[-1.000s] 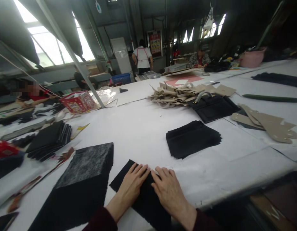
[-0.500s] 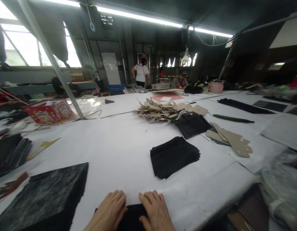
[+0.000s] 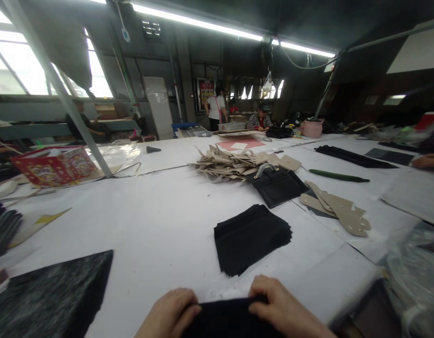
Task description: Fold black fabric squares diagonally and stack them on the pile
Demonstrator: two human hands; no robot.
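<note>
While both hands bent over the near side of the desk [image 3: 149, 225], a piece of black cloth [image 3: 234, 317] stretched between them, its far edge running roughly straight and its nearer part out of my sight. The left hand [image 3: 172, 312] had its fingers closed on the left end of that edge, thumb against them; the right hand [image 3: 278, 307] pinched the other end the same way. I couldn't tell whether the cloth was clear of the desk.

Just beyond lay a stack of black pieces [image 3: 252, 239], its edges uneven, and off to the left a dark mottled sheet [image 3: 58, 291]. Farther back, a black bag [image 3: 280, 188] with a grey handle lay against a heap of beige pieces [image 3: 224, 164], with beige strips [image 3: 343, 211] to its right and a long green cucumber-like thing [image 3: 338, 176] behind those. A red patterned box [image 3: 55, 166] stood near the slanting pole [image 3: 72, 112]. Across the room, someone in a white top [image 3: 216, 108] stood near a seated person in a checked top [image 3: 254, 122].
</note>
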